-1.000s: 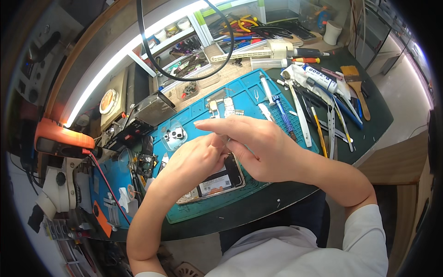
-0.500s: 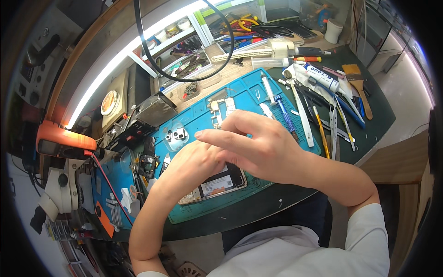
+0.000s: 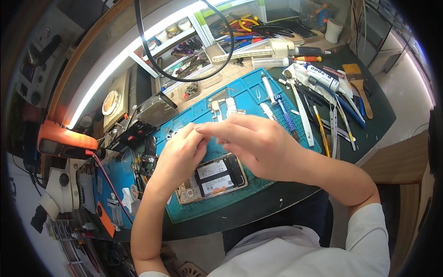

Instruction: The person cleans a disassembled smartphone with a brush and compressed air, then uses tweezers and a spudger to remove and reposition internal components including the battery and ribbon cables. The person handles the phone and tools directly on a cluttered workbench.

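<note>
My left hand [image 3: 180, 154] is raised over the blue silicone mat [image 3: 180, 210] with its fingers curled together. My right hand [image 3: 260, 150] arches beside it, index finger reaching across to the left hand's fingertips, the other fingers bent; whatever lies between them is hidden. Below the hands lies an opened phone [image 3: 212, 177] with a dark battery area and white labels. Small metal phone parts [image 3: 230, 105] lie above them on the mat, and a small tray with a white-and-black part [image 3: 169, 135] is partly covered by my left hand.
At right lie a syringe [image 3: 266, 87], screwdrivers, tweezers, a white tube [image 3: 318, 76] and a brush [image 3: 357, 92]. An orange multimeter [image 3: 64, 141] and microscope base [image 3: 64, 184] stand at left, beside a metal-cased device [image 3: 157, 108]. A black cable loop [image 3: 194, 78] hangs above; pliers [image 3: 247, 23] lie behind.
My left hand has moved up and left, uncovering more of the phone and partly covering the small tray. My right hand's fingers have shifted, still reaching toward the left fingertips.
</note>
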